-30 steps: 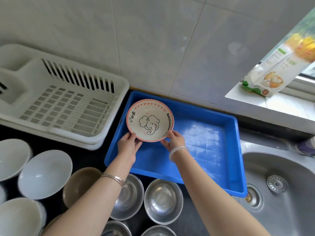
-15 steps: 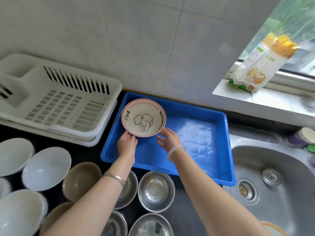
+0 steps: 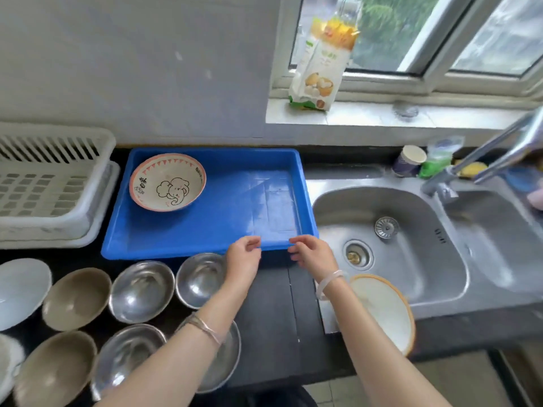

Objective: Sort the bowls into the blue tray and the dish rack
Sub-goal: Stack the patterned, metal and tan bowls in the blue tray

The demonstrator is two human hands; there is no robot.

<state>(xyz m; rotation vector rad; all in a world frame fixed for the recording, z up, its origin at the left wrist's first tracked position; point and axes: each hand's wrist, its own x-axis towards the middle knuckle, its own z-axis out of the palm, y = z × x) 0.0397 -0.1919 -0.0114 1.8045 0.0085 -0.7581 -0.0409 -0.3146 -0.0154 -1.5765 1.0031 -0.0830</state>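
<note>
The elephant-print bowl [image 3: 167, 182] lies in the far left corner of the blue tray [image 3: 223, 227]. My left hand [image 3: 243, 258] and my right hand [image 3: 313, 255] hover side by side over the tray's near rim, fingers loosely curled and holding nothing. The white dish rack [image 3: 50, 183] stands left of the tray with nothing seen in it. On the dark counter near me sit several steel bowls [image 3: 141, 290], two brown bowls [image 3: 77, 298] and white bowls [image 3: 20, 292]. An orange-rimmed bowl [image 3: 385, 311] rests by the sink's near edge, under my right forearm.
A double steel sink [image 3: 411, 239] with a tap [image 3: 482, 160] lies to the right. A cup, a green packet and sponges sit behind it. A food bag [image 3: 321, 66] stands on the window sill.
Both hands let go of the elephant bowl, which now lies in the tray, and drew back to the tray's near rim. The view swung to the right.
</note>
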